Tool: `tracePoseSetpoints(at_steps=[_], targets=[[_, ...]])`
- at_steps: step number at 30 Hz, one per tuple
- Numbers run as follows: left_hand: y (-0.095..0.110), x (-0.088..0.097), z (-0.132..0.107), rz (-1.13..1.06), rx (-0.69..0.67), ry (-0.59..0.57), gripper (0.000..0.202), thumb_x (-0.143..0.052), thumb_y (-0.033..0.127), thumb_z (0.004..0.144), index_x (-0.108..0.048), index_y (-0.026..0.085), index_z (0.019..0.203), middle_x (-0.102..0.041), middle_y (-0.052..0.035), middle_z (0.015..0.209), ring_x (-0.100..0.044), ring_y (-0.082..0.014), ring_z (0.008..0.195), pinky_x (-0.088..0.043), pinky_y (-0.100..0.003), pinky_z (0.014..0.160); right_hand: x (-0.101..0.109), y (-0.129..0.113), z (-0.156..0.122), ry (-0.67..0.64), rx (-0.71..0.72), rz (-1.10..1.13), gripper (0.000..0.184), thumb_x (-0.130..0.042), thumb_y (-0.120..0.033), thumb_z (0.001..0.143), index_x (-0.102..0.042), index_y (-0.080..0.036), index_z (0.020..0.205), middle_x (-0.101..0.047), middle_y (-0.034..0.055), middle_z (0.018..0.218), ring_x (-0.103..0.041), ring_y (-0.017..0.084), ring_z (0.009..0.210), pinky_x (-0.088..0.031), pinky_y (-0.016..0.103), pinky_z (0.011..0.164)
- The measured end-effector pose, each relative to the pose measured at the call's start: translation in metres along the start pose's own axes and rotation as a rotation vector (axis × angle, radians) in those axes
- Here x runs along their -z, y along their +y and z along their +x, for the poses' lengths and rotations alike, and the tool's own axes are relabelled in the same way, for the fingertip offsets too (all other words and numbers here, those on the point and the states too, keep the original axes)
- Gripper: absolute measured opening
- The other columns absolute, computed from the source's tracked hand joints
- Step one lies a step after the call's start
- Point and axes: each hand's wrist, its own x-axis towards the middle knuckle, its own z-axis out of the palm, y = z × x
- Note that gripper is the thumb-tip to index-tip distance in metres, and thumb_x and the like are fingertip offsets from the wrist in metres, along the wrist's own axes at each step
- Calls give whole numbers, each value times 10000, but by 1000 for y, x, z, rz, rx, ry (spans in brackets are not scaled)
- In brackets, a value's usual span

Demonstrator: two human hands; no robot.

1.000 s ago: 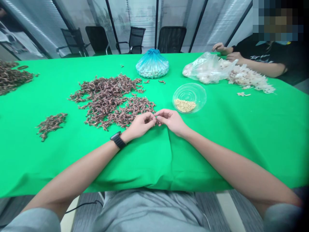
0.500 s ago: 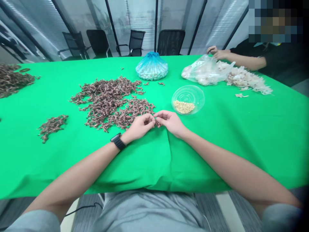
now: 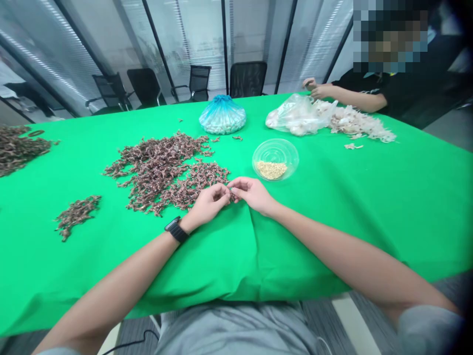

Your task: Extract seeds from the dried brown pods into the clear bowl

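Note:
My left hand (image 3: 207,203) and my right hand (image 3: 251,192) meet fingertip to fingertip on the green tablecloth (image 3: 351,197). Both pinch a small brown piece (image 3: 232,196) between them, at the near edge of a big pile of brown dried pods (image 3: 162,165). A black watch (image 3: 176,230) sits on my left wrist. Just beyond my right hand stands a clear plastic bowl (image 3: 275,159) holding pale yellowish seeds (image 3: 271,169).
A smaller brown heap (image 3: 77,213) lies at the left, another pile (image 3: 18,148) at the far left edge. A tied blue bag (image 3: 222,116) sits at the back. Another person's hands (image 3: 320,89) work by a clear bag (image 3: 297,114) and white peels (image 3: 356,124). Black chairs (image 3: 247,79) stand behind.
The camera has tilted up and swung right, so everything sits lower and further left in view. My hands stay together, pinching the same piece. The other person's hands shifted slightly.

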Motion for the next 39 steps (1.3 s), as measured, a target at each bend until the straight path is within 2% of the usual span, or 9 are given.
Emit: tracePoseSetpoints(at_steps=[5,8,13,23,26,28,34,37,39], targets=[[9,-3,-2,21,-83,83,252,-649,409,940,-614,178,1036,-663,-34,919,-619,-144,812,-487,-262,727,1,-3,0,71,-37,101,324,-859,-374,698,-734,-174,920,-734,10,810,-640,114,647,-557,268,636],[16,-2,-3,246,-192,145,287,-682,418,921,-646,191,1094,-682,-38,921,-623,-158,819,-491,-276,729,2,-5,0,113,-66,172,378,-895,-414,654,-735,-175,899,-719,3,785,-645,118,673,-563,266,649],[18,3,-4,516,-336,206,245,-670,408,937,-675,195,1058,-716,-69,1026,-633,-210,980,-496,-361,905,1,-6,0,135,-69,185,412,-923,-441,616,-731,-177,868,-708,2,737,-641,122,634,-568,279,638],[17,7,-2,512,-331,106,263,-626,425,966,-753,212,1055,-773,-59,1002,-685,-195,937,-533,-337,868,0,-6,-2,128,-62,174,417,-929,-457,609,-731,-183,853,-725,10,731,-671,134,657,-589,281,654],[21,11,-4,541,-328,36,251,-594,390,990,-747,227,1104,-779,-46,1044,-703,-183,950,-534,-315,871,0,-4,-4,109,-74,164,409,-911,-454,652,-725,-183,895,-747,29,774,-700,154,698,-600,292,683],[28,17,-8,590,-314,61,233,-583,365,995,-743,212,1070,-778,-48,988,-704,-179,904,-531,-307,844,-1,-4,-6,118,-96,167,435,-885,-474,694,-698,-195,970,-758,43,807,-716,175,729,-604,300,661],[56,61,-32,736,-202,144,304,-570,454,987,-720,193,941,-755,-45,898,-672,-160,799,-488,-272,743,-1,-7,-9,101,-89,129,450,-798,-525,791,-642,-219,1082,-728,30,811,-690,180,731,-597,298,586],[54,110,-45,859,-21,101,366,-587,526,948,-722,192,890,-743,-44,814,-639,-160,701,-433,-272,658,-1,-8,-9,98,-95,94,459,-797,-536,784,-642,-220,1079,-714,26,796,-668,176,726,-582,285,561],[45,154,-55,918,163,131,384,-660,544,875,-679,186,739,-672,-21,638,-545,-141,562,-360,-272,580,-1,-9,-9,94,-109,80,466,-798,-542,779,-642,-221,1079,-707,27,787,-658,178,728,-576,283,558]])
